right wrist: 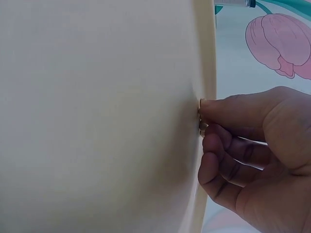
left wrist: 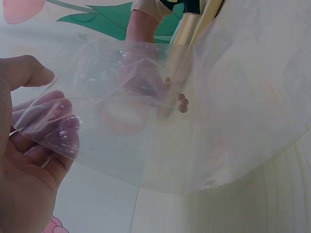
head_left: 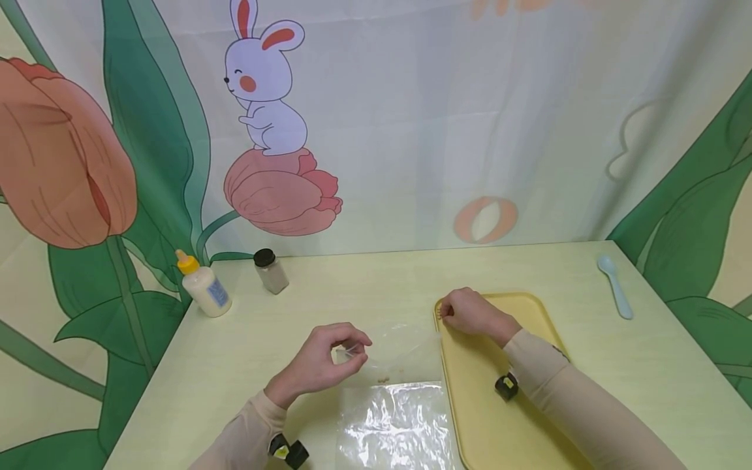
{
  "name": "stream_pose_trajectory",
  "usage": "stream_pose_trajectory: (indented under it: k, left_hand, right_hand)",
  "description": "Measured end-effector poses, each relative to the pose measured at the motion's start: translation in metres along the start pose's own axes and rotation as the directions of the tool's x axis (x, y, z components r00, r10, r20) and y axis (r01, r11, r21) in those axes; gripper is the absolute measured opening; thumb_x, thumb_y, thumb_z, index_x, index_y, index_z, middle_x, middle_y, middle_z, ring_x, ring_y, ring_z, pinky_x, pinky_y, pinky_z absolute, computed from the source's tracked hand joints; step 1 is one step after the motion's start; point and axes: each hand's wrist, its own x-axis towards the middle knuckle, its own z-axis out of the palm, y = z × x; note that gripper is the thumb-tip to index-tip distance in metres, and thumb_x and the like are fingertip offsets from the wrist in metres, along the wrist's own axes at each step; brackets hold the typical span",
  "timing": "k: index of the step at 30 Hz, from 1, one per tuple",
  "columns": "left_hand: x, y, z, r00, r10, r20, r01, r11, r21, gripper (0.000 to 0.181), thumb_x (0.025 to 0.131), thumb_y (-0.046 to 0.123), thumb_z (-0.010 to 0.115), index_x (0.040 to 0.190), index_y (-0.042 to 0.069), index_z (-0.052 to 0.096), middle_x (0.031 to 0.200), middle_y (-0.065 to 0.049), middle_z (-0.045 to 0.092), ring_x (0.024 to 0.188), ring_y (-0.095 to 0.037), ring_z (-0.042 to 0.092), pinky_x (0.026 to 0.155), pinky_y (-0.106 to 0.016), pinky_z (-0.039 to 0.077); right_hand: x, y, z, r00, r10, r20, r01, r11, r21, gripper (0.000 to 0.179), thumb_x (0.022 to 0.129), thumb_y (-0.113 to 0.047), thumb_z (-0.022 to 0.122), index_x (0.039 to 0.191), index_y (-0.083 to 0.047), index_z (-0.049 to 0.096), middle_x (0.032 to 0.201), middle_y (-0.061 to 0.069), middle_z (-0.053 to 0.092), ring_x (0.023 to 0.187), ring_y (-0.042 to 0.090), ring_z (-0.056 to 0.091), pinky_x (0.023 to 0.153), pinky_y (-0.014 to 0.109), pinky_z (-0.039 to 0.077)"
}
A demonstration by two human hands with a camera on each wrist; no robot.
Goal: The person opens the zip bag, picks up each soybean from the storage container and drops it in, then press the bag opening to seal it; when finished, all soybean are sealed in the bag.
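Observation:
My left hand (head_left: pixel 323 359) holds the edge of a clear plastic bag (head_left: pixel 405 352), its fingers curled at the film in the left wrist view. Several small tan beads (head_left: pixel 383 380) show at the bag; whether they lie inside or under it I cannot tell. My right hand (head_left: pixel 472 313) is at the far left corner of a yellow tray (head_left: pixel 493 418). Its thumb and fingertips pinch at small tan beads (right wrist: pixel 202 127) along the tray's rim, partly hidden by the fingers. Through the film, the left wrist view also shows the right hand, blurred.
Shiny clear plastic (head_left: pixel 399 424) lies flat left of the tray. A glue bottle (head_left: pixel 205 290) with a yellow cap and a black-lidded jar (head_left: pixel 271 271) stand at the back left. A light blue spoon (head_left: pixel 615 287) lies at the back right. A printed curtain (head_left: pixel 399 130) hangs behind the table.

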Motion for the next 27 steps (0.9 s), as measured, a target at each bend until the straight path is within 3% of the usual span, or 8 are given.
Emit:
stream_pose_trajectory:
  k: [20,27]
  left_hand:
    - [0.001,-0.002,0.002,1.0,0.014,-0.004,-0.014,1.0,-0.004,0.014,0.081,-0.006,0.068,0.095,-0.002,0.069,0.08,-0.009,0.066,0.075,-0.01,0.061,0.076,-0.033,0.057]
    - [0.001,-0.003,0.002,1.0,0.019,-0.004,-0.019,1.0,-0.005,0.014,0.081,-0.006,0.069,0.095,-0.002,0.069,0.08,-0.008,0.066,0.075,-0.01,0.061,0.076,-0.033,0.057]
  right_hand:
    - [-0.004,0.0,-0.005,0.999,-0.002,-0.037,0.003,1.0,0.012,0.008,0.087,-0.008,0.065,0.085,-0.007,0.073,0.081,0.001,0.068,0.071,0.01,0.057,0.068,0.028,0.051]
    - [-0.005,-0.009,-0.015,0.994,-0.036,-0.108,0.038,0.999,0.022,0.007,0.085,-0.009,0.067,0.083,-0.009,0.073,0.078,-0.003,0.067,0.068,0.008,0.055,0.065,0.024,0.049]
